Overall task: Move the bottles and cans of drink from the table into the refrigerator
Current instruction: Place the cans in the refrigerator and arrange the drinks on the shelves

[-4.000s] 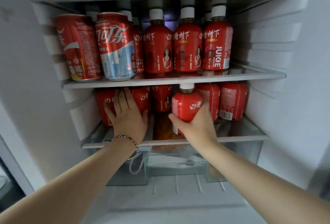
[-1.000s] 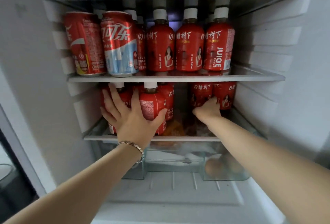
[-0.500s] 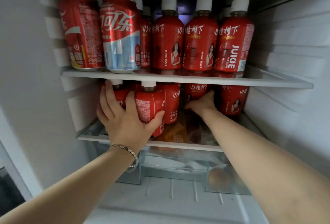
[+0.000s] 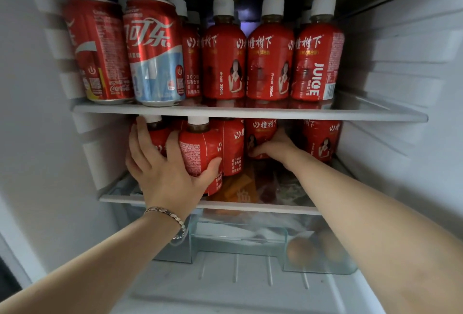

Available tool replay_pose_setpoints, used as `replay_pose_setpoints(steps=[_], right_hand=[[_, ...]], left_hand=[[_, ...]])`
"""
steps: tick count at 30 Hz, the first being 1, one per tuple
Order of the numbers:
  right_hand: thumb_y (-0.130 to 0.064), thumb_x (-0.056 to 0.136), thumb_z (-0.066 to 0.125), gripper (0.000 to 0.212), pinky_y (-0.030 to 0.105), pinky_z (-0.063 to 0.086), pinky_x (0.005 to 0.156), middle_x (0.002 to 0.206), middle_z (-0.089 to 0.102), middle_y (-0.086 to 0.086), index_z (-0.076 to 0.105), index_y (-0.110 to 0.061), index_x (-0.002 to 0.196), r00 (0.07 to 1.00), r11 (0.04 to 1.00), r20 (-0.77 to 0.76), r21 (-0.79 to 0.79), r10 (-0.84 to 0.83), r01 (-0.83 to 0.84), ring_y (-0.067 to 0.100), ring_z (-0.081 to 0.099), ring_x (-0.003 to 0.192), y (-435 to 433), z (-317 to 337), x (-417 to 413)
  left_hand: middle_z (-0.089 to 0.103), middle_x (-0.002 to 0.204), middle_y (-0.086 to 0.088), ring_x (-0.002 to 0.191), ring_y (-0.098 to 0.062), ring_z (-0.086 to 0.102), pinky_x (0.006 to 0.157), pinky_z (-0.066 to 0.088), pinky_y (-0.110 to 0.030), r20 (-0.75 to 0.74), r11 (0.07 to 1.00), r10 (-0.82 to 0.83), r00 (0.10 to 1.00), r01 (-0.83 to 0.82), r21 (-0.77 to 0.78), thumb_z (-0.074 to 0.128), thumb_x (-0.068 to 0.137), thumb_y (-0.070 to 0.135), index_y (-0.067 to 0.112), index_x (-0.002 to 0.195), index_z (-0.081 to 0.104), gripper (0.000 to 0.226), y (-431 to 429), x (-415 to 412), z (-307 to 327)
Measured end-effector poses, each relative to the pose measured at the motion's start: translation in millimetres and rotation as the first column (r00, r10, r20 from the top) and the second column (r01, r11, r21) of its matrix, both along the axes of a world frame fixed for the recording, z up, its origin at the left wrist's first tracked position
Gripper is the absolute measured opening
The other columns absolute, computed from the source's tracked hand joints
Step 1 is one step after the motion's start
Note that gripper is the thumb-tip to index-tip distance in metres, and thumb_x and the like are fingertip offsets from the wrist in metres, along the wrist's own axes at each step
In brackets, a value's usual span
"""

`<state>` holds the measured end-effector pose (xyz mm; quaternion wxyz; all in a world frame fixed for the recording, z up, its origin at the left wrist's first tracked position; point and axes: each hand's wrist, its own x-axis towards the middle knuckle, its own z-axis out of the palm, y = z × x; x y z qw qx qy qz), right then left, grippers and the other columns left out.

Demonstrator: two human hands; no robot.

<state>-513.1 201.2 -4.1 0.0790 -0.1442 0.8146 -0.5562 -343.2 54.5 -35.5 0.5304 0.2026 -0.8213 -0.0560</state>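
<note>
Both my hands reach into the open refrigerator, under its middle shelf (image 4: 250, 112). My left hand (image 4: 165, 171) lies spread over two red juice bottles at the lower shelf's front left, thumb hooked under the nearer bottle (image 4: 200, 153), fingers across the one behind (image 4: 156, 133). My right hand (image 4: 273, 147) reaches deeper and wraps around a red juice bottle (image 4: 260, 133) in the middle. Another red bottle (image 4: 322, 138) stands at the right. On the middle shelf stand two cola cans (image 4: 152, 53) and a row of red juice bottles (image 4: 270, 60).
The lower glass shelf (image 4: 250, 204) also holds an orange packet (image 4: 238, 188) and flat bags beneath the bottles. Below it is a clear drawer (image 4: 323, 251) with eggs. White ribbed fridge walls close in left and right.
Over the last second the view has come closer. My right hand has shifted left from the right-hand bottles onto the middle bottle. My left hand stays on the front-left bottles.
</note>
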Motion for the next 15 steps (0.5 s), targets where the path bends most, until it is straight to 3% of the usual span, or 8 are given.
replay_pose_setpoints(steps=[6,11,13,15], right_hand=[[0.000,0.058,0.083,0.081,0.033,0.044,0.098,0.121,0.059,0.005,0.047,-0.014,0.129,1.000,0.999,-0.020,-0.036,-0.011,0.011,0.021,0.053,0.119,-5,-2,-1],[-0.021,0.067,0.084,0.097,0.034,0.036,0.105,0.141,0.045,0.005,0.025,-0.015,0.144,0.989,0.997,-0.129,0.024,-0.069,0.073,0.024,0.042,0.132,0,-2,26],[-0.027,0.071,0.080,0.085,0.033,0.038,0.101,0.139,0.047,0.007,0.032,-0.014,0.140,0.961,0.980,-0.196,-0.067,-0.197,0.188,0.026,0.045,0.129,10,-4,41],[-0.027,0.075,0.075,0.070,0.036,0.038,0.100,0.134,0.046,0.011,0.040,-0.010,0.133,0.836,0.899,-0.330,-0.156,-0.437,0.409,0.028,0.046,0.124,19,-3,53]], left_hand=[[0.022,0.146,-0.028,0.135,-0.039,0.016,0.101,0.025,-0.063,0.005,1.000,0.004,1.000,-0.004,0.002,0.040,0.068,0.075,0.010,0.121,0.048,0.084,0,0,-1],[0.020,0.147,-0.027,0.135,-0.040,0.015,0.102,0.025,-0.063,0.036,1.000,0.003,0.999,-0.003,0.003,0.039,0.068,0.076,0.011,0.121,0.046,0.084,-1,2,0],[0.020,0.147,-0.028,0.135,-0.039,0.015,0.101,0.025,-0.064,0.031,1.000,-0.008,0.999,0.008,0.000,0.039,0.068,0.076,0.011,0.121,0.047,0.084,-1,2,-1],[0.021,0.147,-0.028,0.135,-0.040,0.016,0.101,0.024,-0.065,0.022,1.000,-0.010,1.000,0.010,0.005,0.040,0.068,0.075,0.010,0.120,0.048,0.084,-1,1,0]])
